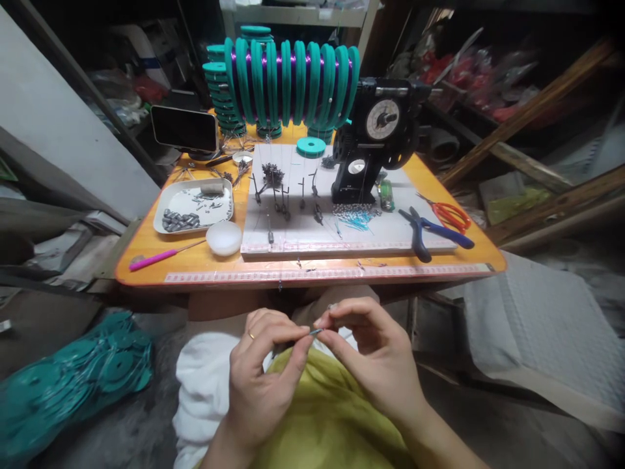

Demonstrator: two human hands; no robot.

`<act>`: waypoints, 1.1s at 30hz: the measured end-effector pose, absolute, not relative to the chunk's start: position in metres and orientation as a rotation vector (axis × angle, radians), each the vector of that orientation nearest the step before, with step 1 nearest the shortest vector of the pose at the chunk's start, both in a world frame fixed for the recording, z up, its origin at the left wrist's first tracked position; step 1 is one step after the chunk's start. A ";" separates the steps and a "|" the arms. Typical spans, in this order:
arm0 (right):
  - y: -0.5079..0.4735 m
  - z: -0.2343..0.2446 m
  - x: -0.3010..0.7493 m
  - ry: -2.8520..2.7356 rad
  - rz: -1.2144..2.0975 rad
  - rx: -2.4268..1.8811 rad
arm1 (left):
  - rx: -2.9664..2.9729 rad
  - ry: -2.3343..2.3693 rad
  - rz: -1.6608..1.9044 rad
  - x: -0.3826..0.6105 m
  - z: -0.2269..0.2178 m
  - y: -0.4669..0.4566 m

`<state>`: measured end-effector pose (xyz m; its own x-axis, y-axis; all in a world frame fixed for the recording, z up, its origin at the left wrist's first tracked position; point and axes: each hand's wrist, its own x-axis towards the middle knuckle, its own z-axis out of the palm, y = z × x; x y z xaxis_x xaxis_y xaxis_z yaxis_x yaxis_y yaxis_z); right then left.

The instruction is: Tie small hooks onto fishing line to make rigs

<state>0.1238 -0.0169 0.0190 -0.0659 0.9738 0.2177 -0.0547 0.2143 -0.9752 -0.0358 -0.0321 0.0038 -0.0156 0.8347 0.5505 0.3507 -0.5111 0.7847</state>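
left hand [266, 368] + right hand [378, 358] both pinching tiny slim piece [316, 331], fiddly fingertip step imo, next move probably wants steady grip

The pinched piece [317, 331] looks shiny, the spools [313, 85] smooth plastic, the grey slugs [180, 221] dull metal.

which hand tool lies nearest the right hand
The blue pliers, front right on the white board; the orange scissors lie farther back, the pink tool far left.
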 end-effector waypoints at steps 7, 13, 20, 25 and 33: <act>-0.017 0.019 0.135 -1.473 0.937 -1.021 | 1.754 1.162 1.581 -0.036 0.003 -0.034; -0.016 0.025 0.142 -1.541 0.809 -1.041 | 1.800 1.157 1.590 -0.036 0.004 -0.033; -0.009 0.024 0.140 -1.536 0.873 -1.087 | 2.018 1.200 1.550 -0.046 0.010 -0.025; 0.012 0.016 0.141 -1.502 0.841 -1.155 | 2.330 1.334 1.485 -0.071 0.021 0.000; 0.039 0.006 0.175 -1.904 0.152 -1.262 | 2.594 1.275 1.220 -0.078 0.023 0.040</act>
<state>0.1748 0.0388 0.0056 -0.1546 0.8105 0.5650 0.7106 0.4885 -0.5064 -0.0784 0.0397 0.0232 0.3672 0.6737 0.6413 0.6703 -0.6697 0.3197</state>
